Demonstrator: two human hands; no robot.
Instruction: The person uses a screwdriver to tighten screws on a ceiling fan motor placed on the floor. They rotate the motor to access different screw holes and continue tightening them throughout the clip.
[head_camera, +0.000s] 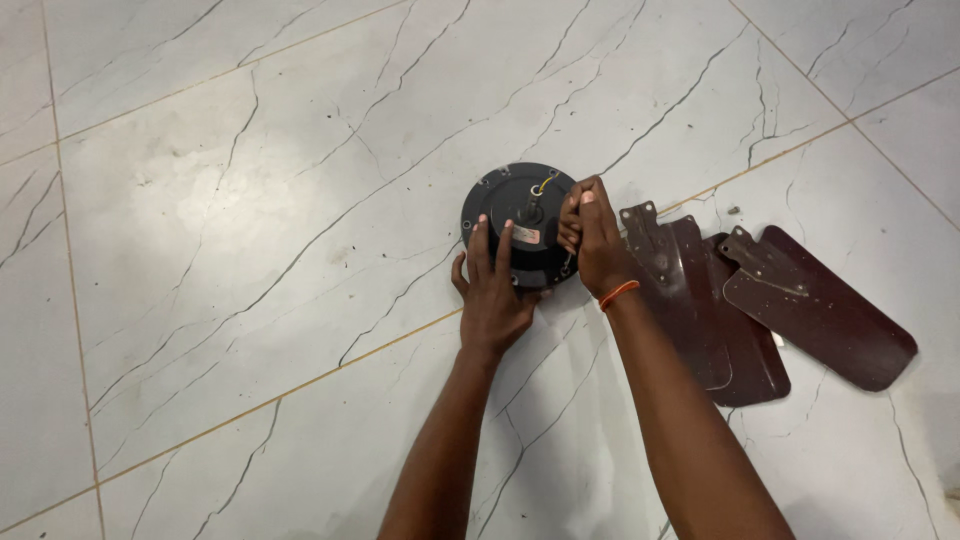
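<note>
left hand (492, 290) flat, fingers spread, on black fan motor (520, 222) with red label (527, 236); right hand (592, 235) pinching its wire (545, 185); maroon blades (745, 300) beside, on tiled floor (250, 250).

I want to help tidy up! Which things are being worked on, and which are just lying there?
Being worked on:
- round black fan motor, steadied by the left hand
- right hand, its grip closed at the motor's rim, on something too small to tell

Just lying there:
- dark brown fan blades, stacked on the marble floor
</note>
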